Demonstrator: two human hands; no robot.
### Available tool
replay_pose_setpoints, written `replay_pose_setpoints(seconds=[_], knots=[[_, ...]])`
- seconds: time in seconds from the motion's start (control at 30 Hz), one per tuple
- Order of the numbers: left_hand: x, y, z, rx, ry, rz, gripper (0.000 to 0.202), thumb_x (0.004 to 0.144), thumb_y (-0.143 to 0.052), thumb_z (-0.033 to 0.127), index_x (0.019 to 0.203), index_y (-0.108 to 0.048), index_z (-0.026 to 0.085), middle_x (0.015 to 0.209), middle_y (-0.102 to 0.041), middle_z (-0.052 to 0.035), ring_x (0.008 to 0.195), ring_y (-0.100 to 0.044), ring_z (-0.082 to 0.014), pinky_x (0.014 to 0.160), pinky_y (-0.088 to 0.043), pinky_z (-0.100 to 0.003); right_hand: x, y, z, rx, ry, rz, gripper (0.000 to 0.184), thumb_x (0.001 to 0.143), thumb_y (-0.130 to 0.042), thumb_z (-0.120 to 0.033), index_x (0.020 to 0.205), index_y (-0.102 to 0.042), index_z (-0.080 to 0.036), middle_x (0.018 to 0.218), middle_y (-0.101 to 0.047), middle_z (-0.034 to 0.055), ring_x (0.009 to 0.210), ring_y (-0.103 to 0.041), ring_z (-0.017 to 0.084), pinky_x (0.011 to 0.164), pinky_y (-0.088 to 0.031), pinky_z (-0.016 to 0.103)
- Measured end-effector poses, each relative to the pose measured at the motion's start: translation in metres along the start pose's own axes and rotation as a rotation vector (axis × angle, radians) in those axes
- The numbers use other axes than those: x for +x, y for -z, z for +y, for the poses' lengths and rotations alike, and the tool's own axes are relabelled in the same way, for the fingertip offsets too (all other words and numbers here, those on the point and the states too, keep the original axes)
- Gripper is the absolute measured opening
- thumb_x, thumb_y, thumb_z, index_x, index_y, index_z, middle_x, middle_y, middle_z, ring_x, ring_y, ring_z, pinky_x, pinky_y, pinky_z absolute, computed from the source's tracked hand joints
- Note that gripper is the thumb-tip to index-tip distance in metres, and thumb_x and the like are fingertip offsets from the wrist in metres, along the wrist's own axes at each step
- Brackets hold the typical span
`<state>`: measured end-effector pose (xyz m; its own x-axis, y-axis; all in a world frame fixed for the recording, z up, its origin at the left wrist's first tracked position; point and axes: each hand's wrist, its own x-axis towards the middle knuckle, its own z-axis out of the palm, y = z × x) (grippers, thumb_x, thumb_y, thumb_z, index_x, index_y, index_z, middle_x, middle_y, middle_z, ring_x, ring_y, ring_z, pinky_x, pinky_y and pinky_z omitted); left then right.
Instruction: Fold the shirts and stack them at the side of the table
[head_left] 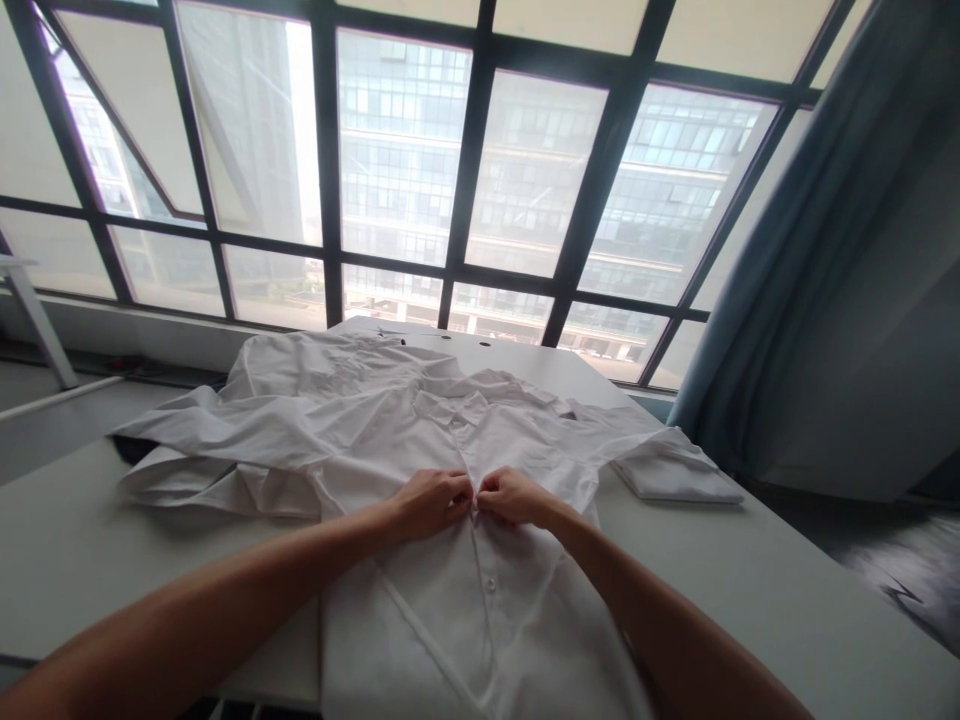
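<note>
A white button-up shirt lies front side up on the white table, its collar toward the window and its lower part toward me. My left hand pinches the front placket from the left, at about mid-chest. From the other side my right hand pinches the same spot, with the fingertips of both hands almost touching. What exactly sits between the fingers is hidden. Below my hands a small button shows on the placket. The shirt's sleeves spread out to both sides.
A folded white garment lies on the table to the right, near the shirt's sleeve. More rumpled white cloth is heaped at the back left. Large windows stand behind the table, with a blue-grey curtain at right.
</note>
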<state>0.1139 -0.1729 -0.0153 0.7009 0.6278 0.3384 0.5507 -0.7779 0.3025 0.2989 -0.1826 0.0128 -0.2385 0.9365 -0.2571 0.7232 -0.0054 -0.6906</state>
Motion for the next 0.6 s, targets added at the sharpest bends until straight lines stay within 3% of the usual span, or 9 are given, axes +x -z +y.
replay_pose_setpoints(seconds=[0.17, 0.3, 0.43, 0.6], knots=[[0.000, 0.002, 0.002, -0.044, 0.031, 0.007, 0.015, 0.087, -0.052, 0.024, 0.083, -0.065, 0.018, 0.085, -0.068, -0.0030, 0.074, -0.061, -0.0164, 0.065, -0.037, -0.024, 0.000, 0.002, 0.002, -0.063, 0.105, 0.029, 0.013, 0.073, -0.054, -0.010, 0.062, -0.059, -0.016, 0.041, -0.044, -0.0078, 0.038, -0.042, 0.006, 0.040, -0.028, 0.016], [0.000, 0.002, -0.001, -0.146, 0.040, 0.037, 0.017, 0.088, -0.050, 0.027, 0.082, -0.063, 0.018, 0.085, -0.067, -0.0031, 0.076, -0.059, -0.0161, 0.069, -0.040, -0.024, 0.001, 0.006, 0.007, 0.067, 0.129, -0.066, 0.010, 0.074, -0.053, -0.013, 0.072, -0.062, -0.016, 0.046, -0.046, -0.0082, 0.039, -0.042, 0.006, 0.040, -0.030, 0.016], [0.002, 0.000, -0.004, -0.288, 0.058, 0.085, 0.015, 0.086, -0.050, 0.026, 0.079, -0.061, 0.018, 0.077, -0.062, -0.0016, 0.071, -0.055, -0.0146, 0.067, -0.040, -0.024, 0.003, 0.006, 0.013, 0.176, 0.182, -0.080, 0.009, 0.076, -0.053, -0.021, 0.076, -0.060, -0.017, 0.050, -0.045, -0.0083, 0.039, -0.042, 0.007, 0.040, -0.031, 0.017], [0.005, -0.001, 0.003, -0.394, 0.061, 0.141, 0.013, 0.084, -0.050, 0.022, 0.078, -0.059, 0.015, 0.071, -0.057, 0.0002, 0.067, -0.050, -0.0130, 0.064, -0.039, -0.024, 0.004, -0.002, 0.008, -0.066, 0.329, 0.035, 0.011, 0.072, -0.052, -0.018, 0.065, -0.059, -0.015, 0.053, -0.047, -0.0057, 0.051, -0.043, 0.008, 0.048, -0.031, 0.018]])
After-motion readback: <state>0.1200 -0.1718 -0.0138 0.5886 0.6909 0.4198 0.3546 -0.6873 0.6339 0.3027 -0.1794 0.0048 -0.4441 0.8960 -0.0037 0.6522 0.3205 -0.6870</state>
